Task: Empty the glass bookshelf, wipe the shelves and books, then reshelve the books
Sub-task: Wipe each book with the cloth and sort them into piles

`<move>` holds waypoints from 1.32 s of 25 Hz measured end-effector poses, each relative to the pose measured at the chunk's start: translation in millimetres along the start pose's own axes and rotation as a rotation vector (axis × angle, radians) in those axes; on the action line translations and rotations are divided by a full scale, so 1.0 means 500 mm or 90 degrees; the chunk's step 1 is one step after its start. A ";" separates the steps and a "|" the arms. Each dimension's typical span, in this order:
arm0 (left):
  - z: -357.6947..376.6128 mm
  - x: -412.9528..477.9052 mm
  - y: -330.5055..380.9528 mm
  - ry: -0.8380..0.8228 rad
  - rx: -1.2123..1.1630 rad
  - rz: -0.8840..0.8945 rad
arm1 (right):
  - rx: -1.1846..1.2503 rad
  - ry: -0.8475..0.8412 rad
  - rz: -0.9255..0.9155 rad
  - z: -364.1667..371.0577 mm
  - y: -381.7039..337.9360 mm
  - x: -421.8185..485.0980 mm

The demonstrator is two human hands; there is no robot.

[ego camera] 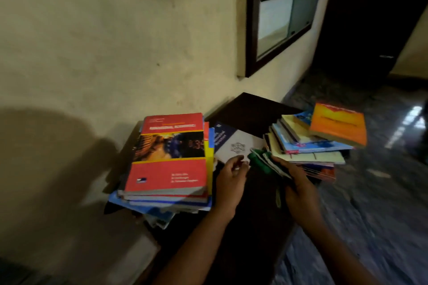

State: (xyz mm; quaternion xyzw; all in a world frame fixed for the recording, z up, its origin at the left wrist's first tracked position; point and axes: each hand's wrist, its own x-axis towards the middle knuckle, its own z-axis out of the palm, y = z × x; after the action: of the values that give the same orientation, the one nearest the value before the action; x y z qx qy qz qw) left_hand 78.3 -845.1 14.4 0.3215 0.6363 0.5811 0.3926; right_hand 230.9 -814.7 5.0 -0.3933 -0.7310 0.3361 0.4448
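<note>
Two book piles on the dark counter [250, 109]: red-topped stack [171, 155] left, orange-topped stack [324, 136] right, and a white book [234, 143] lying between. The right hand [298, 187] grips a green cloth [259, 159]. The left hand [231, 176] curls at the white book's edge, can't tell if it's gripping. The glass bookshelf [282, 7] is up on the wall behind.

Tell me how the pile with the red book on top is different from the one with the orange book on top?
The red-topped pile is stacked fairly straight; the orange-topped pile is fanned out crookedly. The red-topped pile has a big top book covering it; the orange-topped pile has a smaller one hanging off one side. Both lie flat on the dark table.
</note>
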 end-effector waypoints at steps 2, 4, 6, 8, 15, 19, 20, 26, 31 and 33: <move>0.063 0.046 -0.041 0.005 -0.276 -0.238 | -0.030 0.037 0.041 -0.037 0.043 -0.015; 0.072 0.114 -0.090 0.060 -0.428 -0.344 | -0.047 0.059 0.051 -0.057 0.068 -0.027; 0.071 0.170 -0.122 0.120 -0.457 -0.373 | -0.070 0.076 0.071 -0.067 0.087 -0.033; 0.073 0.215 -0.135 0.164 -0.454 -0.367 | -0.083 0.072 0.100 -0.065 0.105 -0.041; 0.133 0.317 -0.112 0.144 -0.292 -0.385 | -0.064 0.073 0.147 -0.036 0.138 -0.043; 0.133 0.380 -0.013 0.182 -0.491 -0.263 | -0.027 0.069 0.117 -0.029 0.120 -0.025; 0.126 0.377 0.018 0.153 -0.500 -0.231 | -0.018 0.067 0.108 -0.029 0.113 -0.018; 0.073 0.203 0.136 0.007 -0.538 -0.132 | 0.013 0.054 -0.052 -0.061 -0.009 0.024; 0.017 0.013 0.059 -0.056 -0.392 -0.203 | 0.042 -0.018 -0.119 -0.101 -0.096 -0.026; -0.010 -0.055 -0.011 -0.051 -0.350 -0.250 | 0.071 -0.049 -0.109 -0.096 -0.097 -0.053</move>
State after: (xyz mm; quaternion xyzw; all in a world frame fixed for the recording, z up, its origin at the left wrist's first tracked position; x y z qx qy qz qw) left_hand 87.5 -872.2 12.4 0.0981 0.4897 0.6311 0.5936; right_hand 269.4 -853.6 53.7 -0.2907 -0.7587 0.3518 0.4648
